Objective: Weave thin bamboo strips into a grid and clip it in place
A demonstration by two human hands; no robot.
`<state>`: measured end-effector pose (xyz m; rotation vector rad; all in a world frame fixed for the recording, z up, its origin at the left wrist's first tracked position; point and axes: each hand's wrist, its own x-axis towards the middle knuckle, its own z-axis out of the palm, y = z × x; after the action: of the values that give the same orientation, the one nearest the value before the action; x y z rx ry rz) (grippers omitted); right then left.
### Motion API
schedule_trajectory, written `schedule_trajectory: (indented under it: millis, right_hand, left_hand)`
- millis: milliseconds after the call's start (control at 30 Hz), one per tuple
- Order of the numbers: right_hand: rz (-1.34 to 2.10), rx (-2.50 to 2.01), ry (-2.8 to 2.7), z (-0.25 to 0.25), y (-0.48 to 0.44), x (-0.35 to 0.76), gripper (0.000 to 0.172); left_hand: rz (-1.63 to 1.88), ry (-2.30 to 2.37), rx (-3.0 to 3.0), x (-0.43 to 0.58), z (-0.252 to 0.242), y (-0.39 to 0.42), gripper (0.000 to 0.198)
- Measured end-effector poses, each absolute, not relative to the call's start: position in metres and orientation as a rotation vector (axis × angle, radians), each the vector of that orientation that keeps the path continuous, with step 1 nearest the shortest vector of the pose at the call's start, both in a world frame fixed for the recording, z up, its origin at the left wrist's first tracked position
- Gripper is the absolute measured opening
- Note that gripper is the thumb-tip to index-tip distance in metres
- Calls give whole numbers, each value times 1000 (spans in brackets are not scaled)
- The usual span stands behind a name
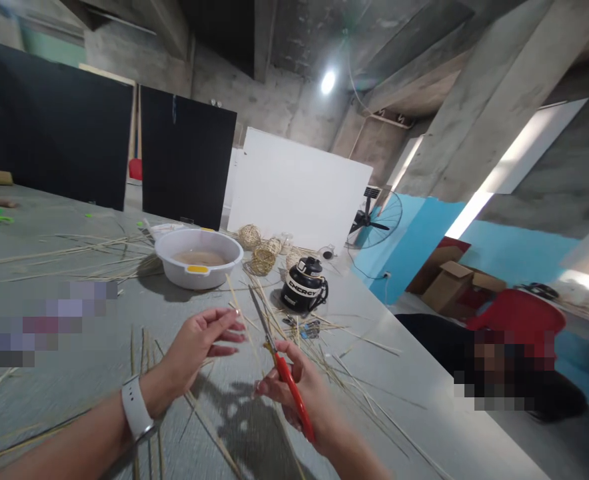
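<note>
The right hand [307,387] was closed around red scissors [290,388], above the near part of the desk [454,417]. The blades pointed far and left. The left hand [202,340] had bent fingers next to a thin strip [247,341]; one could not tell if they pinched it. Farther off stood a white tub [178,268] on the left and a black jug [299,296] to its right.

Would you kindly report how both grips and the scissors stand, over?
Right grip holding red-handled scissors. Left grip at a thin strip, pinch unclear. Loose strips across the table, bottle beyond.
</note>
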<state>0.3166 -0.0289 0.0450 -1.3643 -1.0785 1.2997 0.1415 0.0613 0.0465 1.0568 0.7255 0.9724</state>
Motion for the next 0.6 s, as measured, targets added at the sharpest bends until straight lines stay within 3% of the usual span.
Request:
schedule_trajectory:
  millis: [167, 600]
  right_hand:
    - [1355, -1408, -1106, 45, -31, 315, 65]
    - [1196, -1377, -1278, 30, -28, 318, 59]
  left_hand:
    - [1168, 750, 1155, 123, 61, 80, 36]
    - [1049, 695, 1049, 120, 66, 81, 26]
